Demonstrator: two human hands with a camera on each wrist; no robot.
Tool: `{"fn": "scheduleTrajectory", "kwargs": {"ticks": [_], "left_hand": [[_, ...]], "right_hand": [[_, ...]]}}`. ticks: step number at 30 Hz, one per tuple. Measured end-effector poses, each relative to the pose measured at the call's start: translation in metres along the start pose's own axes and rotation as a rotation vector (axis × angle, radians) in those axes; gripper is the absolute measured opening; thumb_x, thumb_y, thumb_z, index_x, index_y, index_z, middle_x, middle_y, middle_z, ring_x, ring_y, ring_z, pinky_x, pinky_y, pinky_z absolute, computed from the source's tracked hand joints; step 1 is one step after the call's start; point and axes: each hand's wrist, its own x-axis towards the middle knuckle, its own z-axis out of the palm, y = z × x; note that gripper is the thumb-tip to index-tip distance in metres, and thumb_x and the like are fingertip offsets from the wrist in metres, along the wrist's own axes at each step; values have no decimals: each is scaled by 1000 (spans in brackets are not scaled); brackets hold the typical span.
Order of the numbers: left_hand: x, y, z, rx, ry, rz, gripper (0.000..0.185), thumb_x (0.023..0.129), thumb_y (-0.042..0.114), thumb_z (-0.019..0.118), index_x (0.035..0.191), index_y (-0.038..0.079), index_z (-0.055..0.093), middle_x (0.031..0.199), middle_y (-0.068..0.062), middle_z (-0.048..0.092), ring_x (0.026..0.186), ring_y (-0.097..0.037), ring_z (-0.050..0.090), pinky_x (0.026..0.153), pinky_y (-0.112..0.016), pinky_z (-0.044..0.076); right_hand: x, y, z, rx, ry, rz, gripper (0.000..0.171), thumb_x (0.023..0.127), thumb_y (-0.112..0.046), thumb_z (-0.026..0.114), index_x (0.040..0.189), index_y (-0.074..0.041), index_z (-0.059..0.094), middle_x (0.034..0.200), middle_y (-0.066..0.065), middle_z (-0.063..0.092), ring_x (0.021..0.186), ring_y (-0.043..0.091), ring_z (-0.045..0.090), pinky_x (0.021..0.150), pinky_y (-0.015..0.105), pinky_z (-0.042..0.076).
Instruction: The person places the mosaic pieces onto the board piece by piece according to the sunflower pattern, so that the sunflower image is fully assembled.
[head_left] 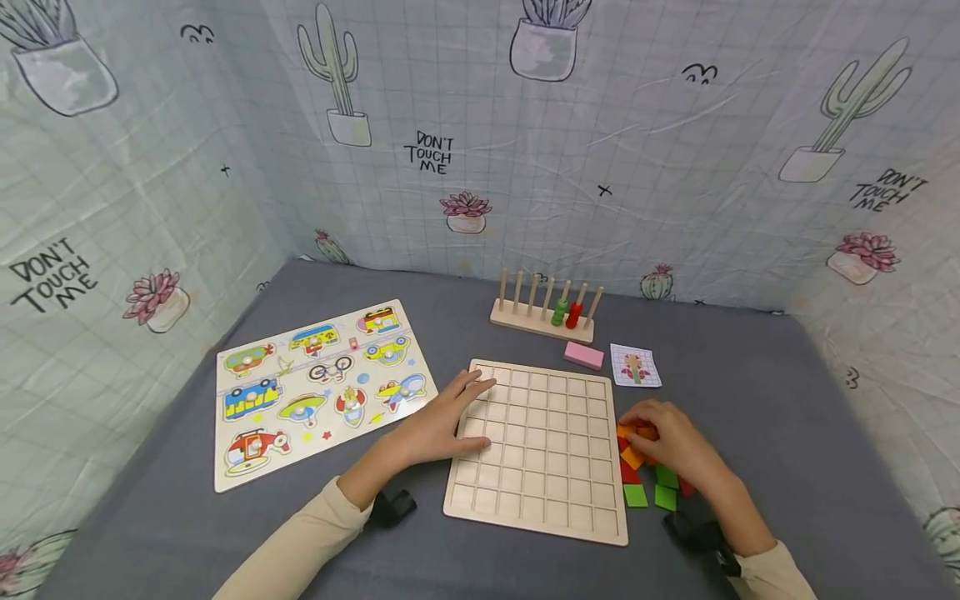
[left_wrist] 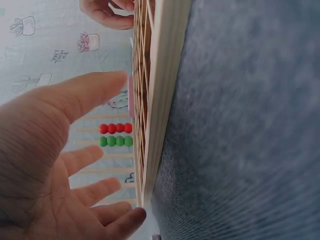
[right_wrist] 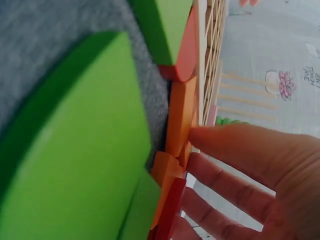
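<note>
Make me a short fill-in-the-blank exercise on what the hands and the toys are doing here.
1. The left hand rests flat on the wooden ____ board.
2. The right hand touches a pile of coloured ____ beside that board.
3. The peg rack carries green and ____ beads.
4. The small block in front of the rack is ____.

Missing words: grid; tiles; red; pink

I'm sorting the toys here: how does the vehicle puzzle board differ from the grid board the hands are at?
The vehicle puzzle board is printed with coloured vehicles and full of knobbed pieces; the grid board is plain wood with empty square cells. No hand touches the puzzle board, while the left hand rests flat on the grid board and the right hand works the coloured tiles beside it. Both lie flat on the grey cloth.
</note>
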Motion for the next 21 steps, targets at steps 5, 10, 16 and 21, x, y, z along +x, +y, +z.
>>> {"fn": "scheduleTrajectory", "kwargs": {"ticks": [5,10,16,21], "left_hand": [[-6,1,2,-60,-58,-22,81,89,33,72,155,14,28,160,-15,16,147,-37,17,107,-55,34],[-8,0,4,-65,-69,-31,79,89,31,72,153,10,31,159,-15,19,146,-34,21,109,-52,34],[-9,-3,6,-72,-62,-42,77,89,32,72,151,7,34,158,-15,22,149,-32,12,112,-51,29],[-8,-3,7,-80,-60,-44,77,89,33,72,151,7,35,158,-15,22,149,-32,12,112,-52,28]], "right_hand": [[2,2,-1,-3,-11,-8,16,83,-3,75,98,-6,73,102,10,68,92,28,55,83,49,48],[2,4,-3,15,-32,-28,18,82,-5,77,99,-6,73,101,9,68,90,26,54,81,48,48],[4,6,-4,5,-41,-37,17,83,-5,76,100,-6,73,99,7,69,91,26,56,82,49,48],[5,7,-4,-8,-38,-32,20,82,-8,77,101,-5,73,100,7,68,91,26,56,82,49,48]]}}
